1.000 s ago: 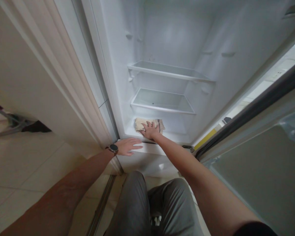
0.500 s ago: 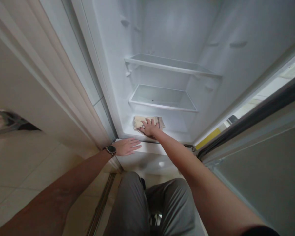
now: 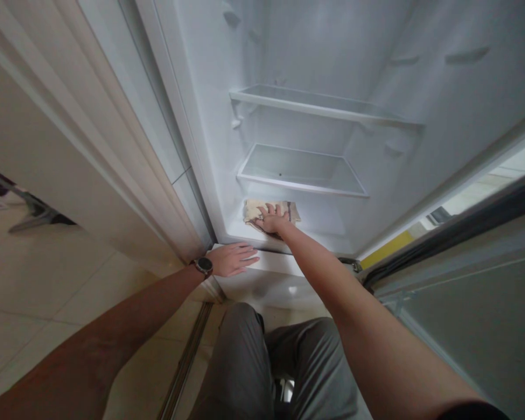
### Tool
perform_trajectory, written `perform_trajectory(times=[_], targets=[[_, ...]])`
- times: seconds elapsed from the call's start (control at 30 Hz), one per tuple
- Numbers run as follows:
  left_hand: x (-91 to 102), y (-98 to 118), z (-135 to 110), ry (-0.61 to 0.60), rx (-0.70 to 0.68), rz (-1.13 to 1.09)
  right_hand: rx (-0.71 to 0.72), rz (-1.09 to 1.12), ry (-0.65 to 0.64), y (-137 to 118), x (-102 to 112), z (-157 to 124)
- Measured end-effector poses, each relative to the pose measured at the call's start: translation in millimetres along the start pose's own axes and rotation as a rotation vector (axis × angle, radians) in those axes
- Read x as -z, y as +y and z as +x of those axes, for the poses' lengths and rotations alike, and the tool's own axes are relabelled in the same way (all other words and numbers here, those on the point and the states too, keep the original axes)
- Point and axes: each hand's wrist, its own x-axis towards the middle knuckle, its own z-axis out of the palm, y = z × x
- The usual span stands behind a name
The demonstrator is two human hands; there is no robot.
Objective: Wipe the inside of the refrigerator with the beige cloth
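Observation:
My right hand (image 3: 275, 220) presses down on a beige cloth (image 3: 254, 209) with a dark stripe near its right end. Its fingers are spread over the cloth, which lies on the white floor of the fridge compartment (image 3: 328, 224). My left hand (image 3: 234, 259) rests with straight fingers on the top edge of the white drawer front (image 3: 266, 286) below the compartment. A dark round watch (image 3: 204, 265) is on that wrist.
Above the cloth are a lower glass shelf (image 3: 301, 169) and an upper glass shelf (image 3: 328, 105). The open fridge door (image 3: 476, 291) stands at the right, with a dark seal. A pale panel (image 3: 91, 151) borders the left side. My knees (image 3: 240, 338) are close below the drawer front.
The whole view has shifted slightly, so the fridge and both hands appear a little further right. Both hands keep their places on the cloth and the drawer edge.

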Motion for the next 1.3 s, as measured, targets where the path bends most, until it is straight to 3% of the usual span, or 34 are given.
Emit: perform_trajectory(times=[0.57,0.87,1.3], targets=[[9.2,5,1,-0.044,0.055,-0.048,-0.021,-0.019,0.047,-4,-2,36],[11.7,5,2,-0.042,0.048,-0.018,-0.018,-0.031,0.039,-9,10,41],[19.7,7,5,-0.02,0.052,-0.043,-0.024,-0.039,0.083,-12,14,86]])
